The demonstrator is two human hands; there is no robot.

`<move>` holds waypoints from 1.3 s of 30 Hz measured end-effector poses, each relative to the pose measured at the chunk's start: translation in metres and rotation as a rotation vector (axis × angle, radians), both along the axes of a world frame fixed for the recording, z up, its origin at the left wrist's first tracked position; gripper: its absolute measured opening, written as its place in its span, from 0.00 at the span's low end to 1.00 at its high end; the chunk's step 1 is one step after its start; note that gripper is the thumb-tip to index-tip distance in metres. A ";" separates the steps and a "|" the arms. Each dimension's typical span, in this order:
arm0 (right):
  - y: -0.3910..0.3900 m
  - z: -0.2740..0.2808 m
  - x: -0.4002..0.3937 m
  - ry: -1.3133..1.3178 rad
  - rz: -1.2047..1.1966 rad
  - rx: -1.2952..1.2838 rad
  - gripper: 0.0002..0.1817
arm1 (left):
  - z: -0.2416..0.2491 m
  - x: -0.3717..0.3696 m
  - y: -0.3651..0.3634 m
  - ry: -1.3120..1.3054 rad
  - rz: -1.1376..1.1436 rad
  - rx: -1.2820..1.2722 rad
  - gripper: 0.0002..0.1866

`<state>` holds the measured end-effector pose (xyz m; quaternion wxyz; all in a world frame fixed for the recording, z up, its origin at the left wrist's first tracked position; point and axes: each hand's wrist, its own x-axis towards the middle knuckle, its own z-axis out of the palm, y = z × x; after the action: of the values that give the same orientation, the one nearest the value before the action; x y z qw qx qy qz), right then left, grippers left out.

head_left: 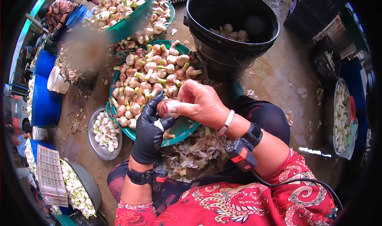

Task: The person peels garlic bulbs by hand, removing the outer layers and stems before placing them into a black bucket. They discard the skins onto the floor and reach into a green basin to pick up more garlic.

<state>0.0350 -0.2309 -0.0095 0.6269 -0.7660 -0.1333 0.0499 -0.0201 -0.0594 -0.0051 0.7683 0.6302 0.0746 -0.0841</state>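
My left hand (148,132), in a black glove, is closed around a reddish garlic bulb (164,107). The thumb and fingers of my bare right hand (205,104) pinch the same bulb from the other side. Both hands are over the near part of a green basin (181,137) heaped with untrimmed garlic bulbs (149,76), many with stalks. A small white patch shows by my left thumb; I cannot make out what it is. Below the basin, a pile of papery garlic skins (195,152) lies between my legs.
A black bucket (234,54) with some peeled bulbs inside stands beyond the basin. To the left is a metal bowl (92,144) of white garlic. Another green basin (135,25) of bulbs is behind. A person (59,13) works at far left, near blue tubs (45,102).
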 end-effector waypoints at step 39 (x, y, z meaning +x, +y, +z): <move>-0.013 0.005 0.007 0.633 0.199 0.593 0.08 | 0.029 -0.004 -0.004 0.023 -0.126 -0.392 0.37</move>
<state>0.0418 -0.2441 -0.0046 0.8215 -0.4835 -0.0162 0.3018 -0.0245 -0.0631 0.0241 0.8686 0.4708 0.0260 -0.1523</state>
